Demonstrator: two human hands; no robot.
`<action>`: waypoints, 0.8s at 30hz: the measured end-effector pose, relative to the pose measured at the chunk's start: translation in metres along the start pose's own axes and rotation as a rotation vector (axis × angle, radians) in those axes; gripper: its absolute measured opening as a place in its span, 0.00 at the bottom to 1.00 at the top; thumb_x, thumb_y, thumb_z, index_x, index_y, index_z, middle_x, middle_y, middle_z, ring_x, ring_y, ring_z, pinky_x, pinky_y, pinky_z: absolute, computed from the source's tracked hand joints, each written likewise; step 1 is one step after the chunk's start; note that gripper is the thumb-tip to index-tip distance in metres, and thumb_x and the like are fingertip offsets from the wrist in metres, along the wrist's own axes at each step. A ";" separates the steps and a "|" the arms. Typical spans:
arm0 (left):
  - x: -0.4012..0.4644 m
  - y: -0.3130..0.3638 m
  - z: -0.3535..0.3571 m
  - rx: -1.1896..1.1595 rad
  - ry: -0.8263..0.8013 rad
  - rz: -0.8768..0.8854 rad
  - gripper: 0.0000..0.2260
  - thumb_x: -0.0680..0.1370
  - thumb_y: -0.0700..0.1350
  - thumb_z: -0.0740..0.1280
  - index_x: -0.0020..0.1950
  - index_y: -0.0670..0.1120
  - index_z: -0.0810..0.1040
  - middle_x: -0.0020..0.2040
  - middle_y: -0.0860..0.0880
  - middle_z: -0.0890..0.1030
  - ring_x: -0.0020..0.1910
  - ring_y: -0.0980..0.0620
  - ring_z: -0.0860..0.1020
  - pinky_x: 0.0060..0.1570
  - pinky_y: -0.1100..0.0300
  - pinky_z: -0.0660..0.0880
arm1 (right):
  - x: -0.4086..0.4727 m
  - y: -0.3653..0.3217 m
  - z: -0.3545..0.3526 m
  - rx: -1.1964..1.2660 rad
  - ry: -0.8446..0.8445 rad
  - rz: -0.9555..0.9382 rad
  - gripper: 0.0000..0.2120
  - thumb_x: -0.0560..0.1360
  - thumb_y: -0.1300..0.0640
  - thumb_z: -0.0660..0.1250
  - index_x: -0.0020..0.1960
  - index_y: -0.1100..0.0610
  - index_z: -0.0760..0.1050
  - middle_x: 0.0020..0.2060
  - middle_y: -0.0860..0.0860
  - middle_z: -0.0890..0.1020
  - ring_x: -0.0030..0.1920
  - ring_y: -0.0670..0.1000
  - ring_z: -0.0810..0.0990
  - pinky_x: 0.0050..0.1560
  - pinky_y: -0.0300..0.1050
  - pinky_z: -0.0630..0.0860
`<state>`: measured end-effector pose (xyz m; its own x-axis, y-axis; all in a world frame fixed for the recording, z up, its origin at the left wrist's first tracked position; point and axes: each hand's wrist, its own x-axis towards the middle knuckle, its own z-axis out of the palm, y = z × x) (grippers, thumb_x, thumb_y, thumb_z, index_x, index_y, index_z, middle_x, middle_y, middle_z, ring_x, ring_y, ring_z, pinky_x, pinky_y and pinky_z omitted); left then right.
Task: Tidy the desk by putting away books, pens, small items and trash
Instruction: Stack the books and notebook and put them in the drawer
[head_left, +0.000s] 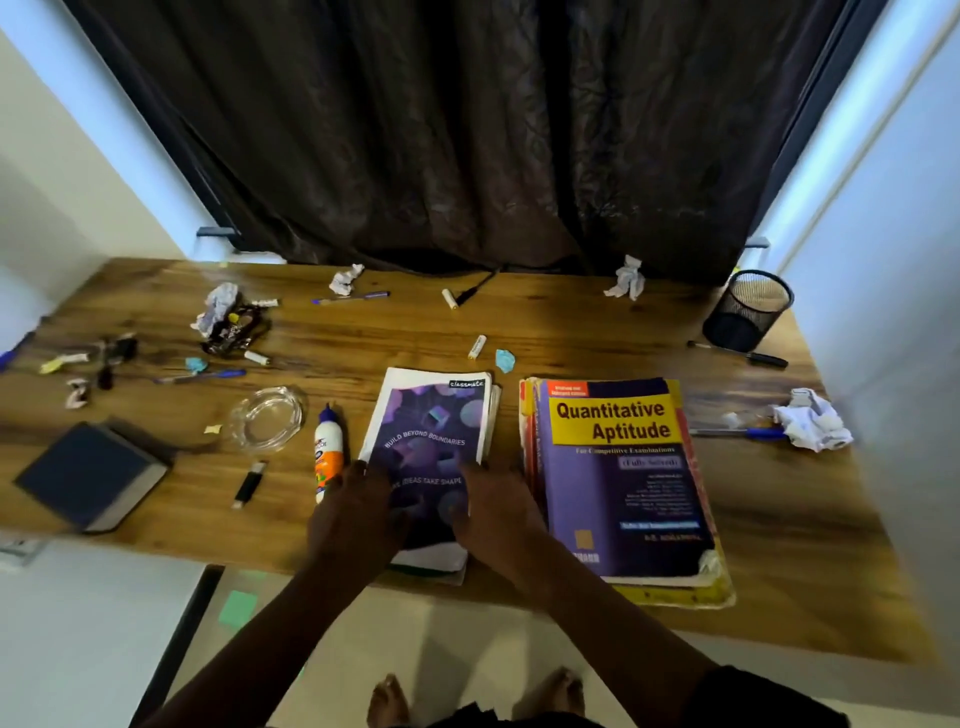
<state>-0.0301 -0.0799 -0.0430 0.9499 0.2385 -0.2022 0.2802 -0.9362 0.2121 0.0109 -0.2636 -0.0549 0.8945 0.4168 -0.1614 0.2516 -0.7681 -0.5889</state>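
Note:
A purple Classmate notebook (435, 431) lies on a thin stack of notebooks at the front middle of the wooden desk (571, 332). My left hand (353, 519) rests on the stack's near left corner and my right hand (498, 514) on its near right edge, fingers spread over the cover. Right of it lies a thick "Quantitative Aptitude" book (618, 478) on other books. A dark blue book (88, 478) sits at the front left. A glue bottle (328, 452) lies just left of the notebook.
A black mesh pen holder (748, 312) stands at the back right. Crumpled paper balls (810, 418), pens (740, 353), a glass ashtray (267, 418), a black USB stick (248, 486), chalk-like sticks (476, 347) and wrappers (231, 322) are scattered around. A dark curtain hangs behind.

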 end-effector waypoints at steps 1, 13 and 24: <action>0.001 -0.001 0.000 -0.013 0.006 0.015 0.29 0.73 0.59 0.70 0.71 0.53 0.67 0.63 0.45 0.75 0.60 0.39 0.76 0.48 0.46 0.81 | 0.003 -0.001 0.003 0.007 0.004 0.023 0.27 0.80 0.51 0.66 0.76 0.50 0.64 0.71 0.57 0.68 0.69 0.59 0.71 0.64 0.49 0.75; 0.038 -0.009 -0.002 0.100 -0.176 0.099 0.35 0.72 0.66 0.68 0.71 0.49 0.64 0.65 0.42 0.74 0.67 0.40 0.70 0.66 0.49 0.67 | 0.017 -0.027 0.021 0.032 0.065 0.275 0.30 0.76 0.55 0.71 0.74 0.47 0.63 0.71 0.55 0.66 0.68 0.59 0.74 0.60 0.51 0.80; 0.034 -0.019 -0.013 0.001 -0.182 0.272 0.31 0.74 0.63 0.71 0.71 0.51 0.67 0.63 0.43 0.77 0.61 0.43 0.77 0.56 0.53 0.76 | 0.016 -0.050 0.011 -0.250 0.030 0.319 0.32 0.78 0.45 0.70 0.76 0.50 0.60 0.73 0.56 0.68 0.70 0.58 0.73 0.62 0.51 0.78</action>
<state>-0.0018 -0.0506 -0.0415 0.9495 -0.0702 -0.3057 0.0195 -0.9596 0.2808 0.0081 -0.2128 -0.0368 0.9516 0.1274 -0.2798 0.0388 -0.9526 -0.3019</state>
